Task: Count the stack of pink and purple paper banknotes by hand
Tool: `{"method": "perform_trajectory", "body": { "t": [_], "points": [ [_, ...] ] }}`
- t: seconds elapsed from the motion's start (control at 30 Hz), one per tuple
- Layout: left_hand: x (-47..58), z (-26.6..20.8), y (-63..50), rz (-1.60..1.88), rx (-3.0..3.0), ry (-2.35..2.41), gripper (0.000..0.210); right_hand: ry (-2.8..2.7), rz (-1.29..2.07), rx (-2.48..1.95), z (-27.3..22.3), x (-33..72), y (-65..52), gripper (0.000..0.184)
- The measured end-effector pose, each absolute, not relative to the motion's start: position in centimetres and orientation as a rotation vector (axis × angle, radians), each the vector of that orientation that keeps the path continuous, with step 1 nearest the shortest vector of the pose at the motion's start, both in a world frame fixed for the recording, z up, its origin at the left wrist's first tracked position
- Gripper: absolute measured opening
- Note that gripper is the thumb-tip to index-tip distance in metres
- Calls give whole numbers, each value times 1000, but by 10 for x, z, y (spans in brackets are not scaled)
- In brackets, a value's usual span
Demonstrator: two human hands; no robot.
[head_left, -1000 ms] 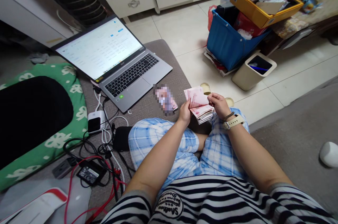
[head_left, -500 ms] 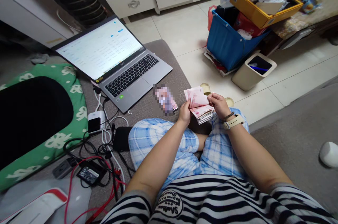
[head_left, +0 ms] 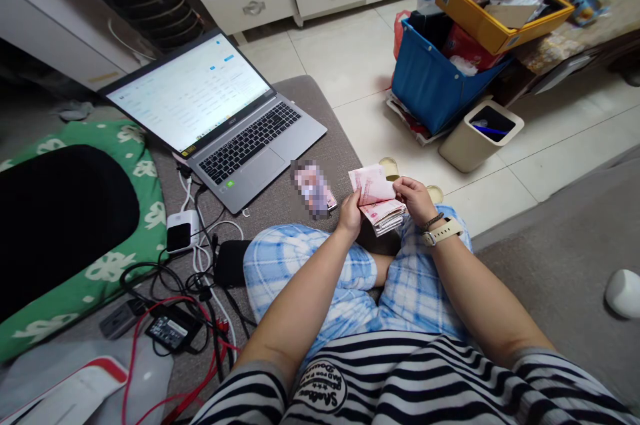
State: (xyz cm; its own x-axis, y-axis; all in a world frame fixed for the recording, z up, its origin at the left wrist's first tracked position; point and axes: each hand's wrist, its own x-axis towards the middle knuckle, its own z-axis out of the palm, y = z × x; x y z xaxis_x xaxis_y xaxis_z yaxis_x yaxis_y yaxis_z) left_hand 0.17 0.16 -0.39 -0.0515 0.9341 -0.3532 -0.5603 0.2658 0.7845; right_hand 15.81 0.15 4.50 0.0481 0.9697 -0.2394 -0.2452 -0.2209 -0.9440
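Observation:
A folded wad of pink banknotes [head_left: 383, 215] is held above my crossed legs. My left hand [head_left: 351, 215] is closed on its left side, thumb on top. My right hand [head_left: 415, 197] pinches the right edge of the raised top banknote [head_left: 371, 183], which stands up from the rest of the wad. Left of my hands a phone [head_left: 314, 190] lies on the grey sofa seat, its surface blurred out. An open laptop [head_left: 250, 155] with a lit screen sits beyond the phone.
Cables and a black power adapter [head_left: 173, 329] lie tangled on my left, beside a white power bank [head_left: 182, 231] and a green patterned cushion [head_left: 125, 265]. Across the tiled floor stand a beige bin [head_left: 463, 145] and a blue box [head_left: 425, 78] under a yellow tray [head_left: 500, 25].

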Motion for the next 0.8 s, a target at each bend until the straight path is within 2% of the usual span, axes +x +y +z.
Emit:
{"method": "perform_trajectory", "body": {
  "t": [0.8],
  "points": [
    [2, 3, 1, 1286, 466, 1025, 34, -869, 1425, -1227, 44, 159, 1, 27]
  ]
}}
